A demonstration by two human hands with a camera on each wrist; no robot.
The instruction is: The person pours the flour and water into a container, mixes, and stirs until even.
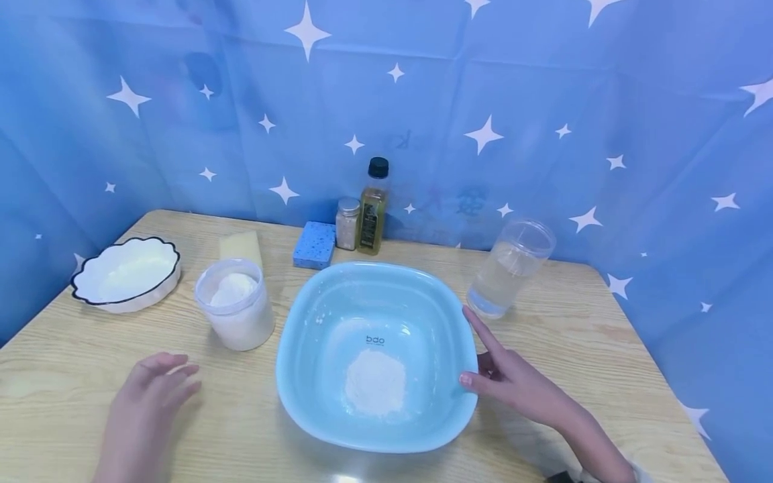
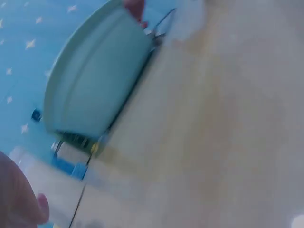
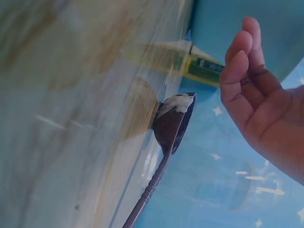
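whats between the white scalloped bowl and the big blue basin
In the head view, a clear flour jar stands between the scalloped bowl and the blue basin.

A dark spoon (image 3: 172, 124) smeared with white paste lies on the wooden counter (image 3: 71, 118); the right hand (image 3: 263, 102) hovers apart, fingers loosely bent.

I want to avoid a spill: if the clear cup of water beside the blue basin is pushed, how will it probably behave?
The clear cup is tall, narrow and open-topped, so it may tip rather than slide. The water fills it about two thirds, so it is probably rather heavy and may slosh. Its smooth wall may be slippery. The right hand rests at the basin, close by.
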